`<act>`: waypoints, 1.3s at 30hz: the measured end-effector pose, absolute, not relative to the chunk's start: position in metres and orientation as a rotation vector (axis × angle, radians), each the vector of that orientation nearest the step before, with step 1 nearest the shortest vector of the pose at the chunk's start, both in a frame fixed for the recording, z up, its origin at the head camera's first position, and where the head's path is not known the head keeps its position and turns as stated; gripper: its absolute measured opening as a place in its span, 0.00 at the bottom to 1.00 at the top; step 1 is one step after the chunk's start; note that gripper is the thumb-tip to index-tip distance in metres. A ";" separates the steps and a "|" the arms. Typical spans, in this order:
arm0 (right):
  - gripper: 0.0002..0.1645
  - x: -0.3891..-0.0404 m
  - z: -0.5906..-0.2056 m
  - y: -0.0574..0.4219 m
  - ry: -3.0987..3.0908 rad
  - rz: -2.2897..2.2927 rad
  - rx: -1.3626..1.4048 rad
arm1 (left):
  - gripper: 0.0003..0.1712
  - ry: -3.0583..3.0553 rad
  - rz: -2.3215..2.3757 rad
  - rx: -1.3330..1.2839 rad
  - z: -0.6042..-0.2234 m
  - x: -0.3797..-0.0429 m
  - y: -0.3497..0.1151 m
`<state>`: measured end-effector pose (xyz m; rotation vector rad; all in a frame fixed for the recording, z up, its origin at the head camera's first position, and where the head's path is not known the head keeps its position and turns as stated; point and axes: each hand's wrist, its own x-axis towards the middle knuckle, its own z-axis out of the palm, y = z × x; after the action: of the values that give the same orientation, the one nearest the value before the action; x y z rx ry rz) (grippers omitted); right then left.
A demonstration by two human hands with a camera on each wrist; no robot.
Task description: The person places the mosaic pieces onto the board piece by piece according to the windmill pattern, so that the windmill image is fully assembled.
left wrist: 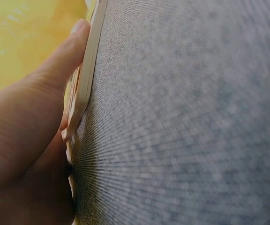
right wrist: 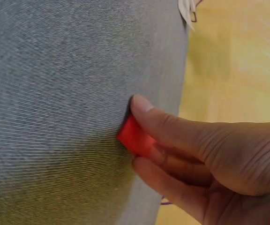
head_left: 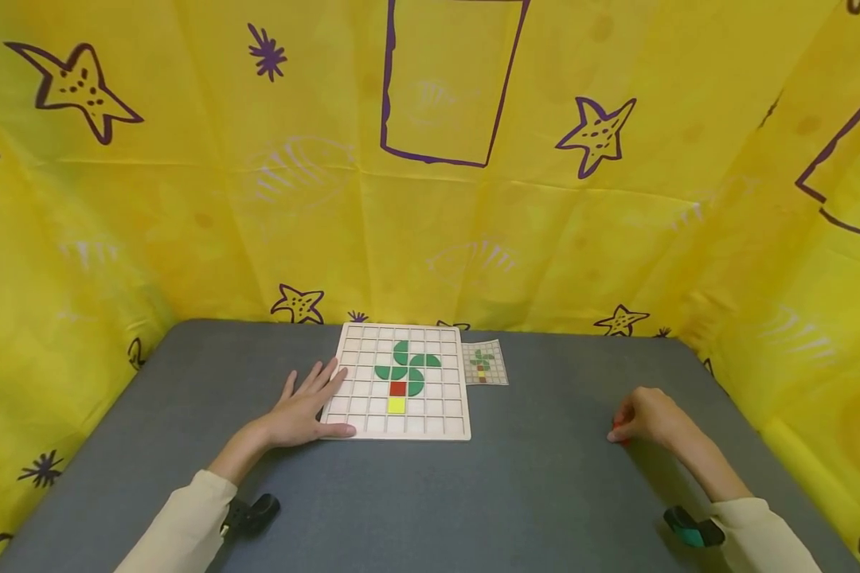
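On the grey table lies a white gridded board [head_left: 358, 398] bearing several green quarter-round pieces [head_left: 416, 382], a red square [head_left: 397, 388] and a yellow square [head_left: 396, 405] below it. My left hand [head_left: 301, 410] rests with spread fingers on the board's left edge; in the left wrist view its thumb [left wrist: 64, 58] lies along the board's rim [left wrist: 90, 65]. Well to the right of the board, my right hand [head_left: 648, 418] pinches a small red tile [right wrist: 136, 137] between thumb and fingers, just over the table. Part of the tile is hidden by the fingers.
A small pattern card [head_left: 498, 370] with a similar printed figure lies against the board's right side. Yellow cloth [head_left: 430, 215] with drawn starfish hangs behind and on both sides of the grey table [head_left: 516, 493]. Dark bands sit at both wrists.
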<state>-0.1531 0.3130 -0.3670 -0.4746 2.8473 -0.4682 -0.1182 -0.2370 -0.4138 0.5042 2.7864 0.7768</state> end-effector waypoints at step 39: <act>0.05 -0.166 -0.368 0.206 3.026 -0.969 -0.534 | 0.60 2.770 0.797 0.498 -0.413 -0.119 -0.236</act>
<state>-0.1659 0.2061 -0.3681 -0.5340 3.0258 -0.9690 -0.1192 -0.2357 -0.4131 0.4978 2.7704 0.7969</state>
